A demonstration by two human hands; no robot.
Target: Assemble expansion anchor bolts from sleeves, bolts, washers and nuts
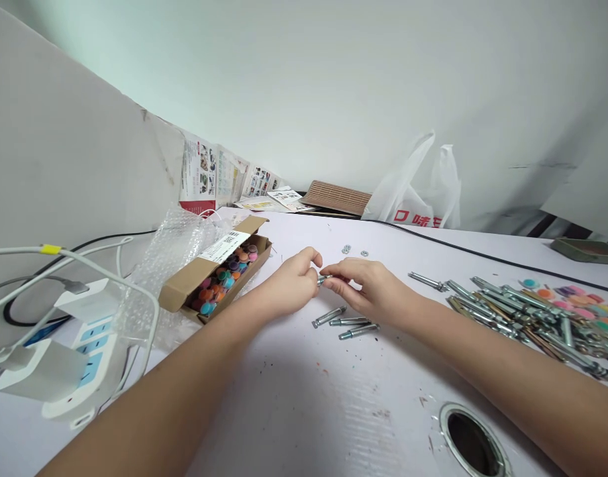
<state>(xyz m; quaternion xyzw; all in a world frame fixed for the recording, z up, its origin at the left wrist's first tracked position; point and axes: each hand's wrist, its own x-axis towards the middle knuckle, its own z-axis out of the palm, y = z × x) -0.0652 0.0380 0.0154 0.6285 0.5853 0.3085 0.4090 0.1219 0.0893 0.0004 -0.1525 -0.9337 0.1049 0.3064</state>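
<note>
My left hand (295, 281) and my right hand (371, 283) meet over the middle of the white table. A small metal expansion bolt (322, 279) shows between them, its ends mostly hidden by fingers. The right thumb and forefinger pinch it, while the curled left fingers close around its other end. Just below the hands lie three more bolts (351, 321), side by side on the tabletop. Several loose nuts (346, 250) sit beyond the right hand. To the right, one bolt (427, 281) lies beside a large pile of bolts (507, 308).
A cardboard box (179, 279) of coloured discs stands left, against bubble wrap (172, 248). A power strip (98, 354) with cables fills the left edge. Coloured discs (582, 301) lie behind the pile. A plastic bag (416, 192) stands behind; a round hole (473, 440) opens near the front.
</note>
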